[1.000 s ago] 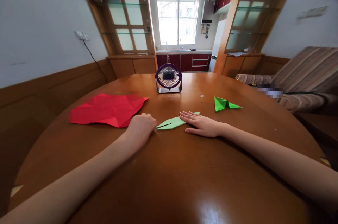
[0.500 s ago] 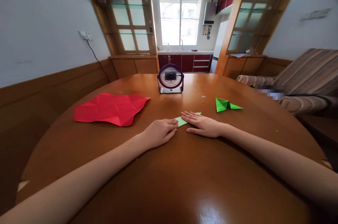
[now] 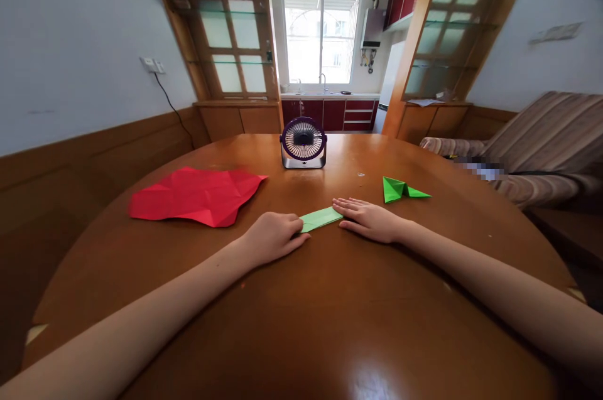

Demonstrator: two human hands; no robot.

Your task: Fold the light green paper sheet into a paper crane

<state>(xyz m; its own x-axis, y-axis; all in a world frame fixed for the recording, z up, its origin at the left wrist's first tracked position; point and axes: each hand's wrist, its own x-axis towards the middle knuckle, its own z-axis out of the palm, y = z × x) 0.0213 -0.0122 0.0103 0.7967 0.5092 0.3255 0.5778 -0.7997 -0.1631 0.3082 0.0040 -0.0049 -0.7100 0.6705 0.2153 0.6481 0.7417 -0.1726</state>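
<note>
surface (image 3: pixel 301 324) is glossy, smooth wood, lt-green strip (image 3: pixel 323 218), creased red sheet (image 3: pixel 198 196) & bright-green folded pc (image 3: pixel 392 189) look like matt paper, fan (image 3: pixel 303 139) approx. smooth plastic, armchair (image 3: pixel 551 142) cloth.

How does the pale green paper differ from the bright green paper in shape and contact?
The pale green paper shows as a narrow, nearly flat strip, while the bright green paper has a pointed, angular shape. The left hand and right hand touch the pale green paper; neither touches the bright green paper. Both are folded and on the table.
</note>
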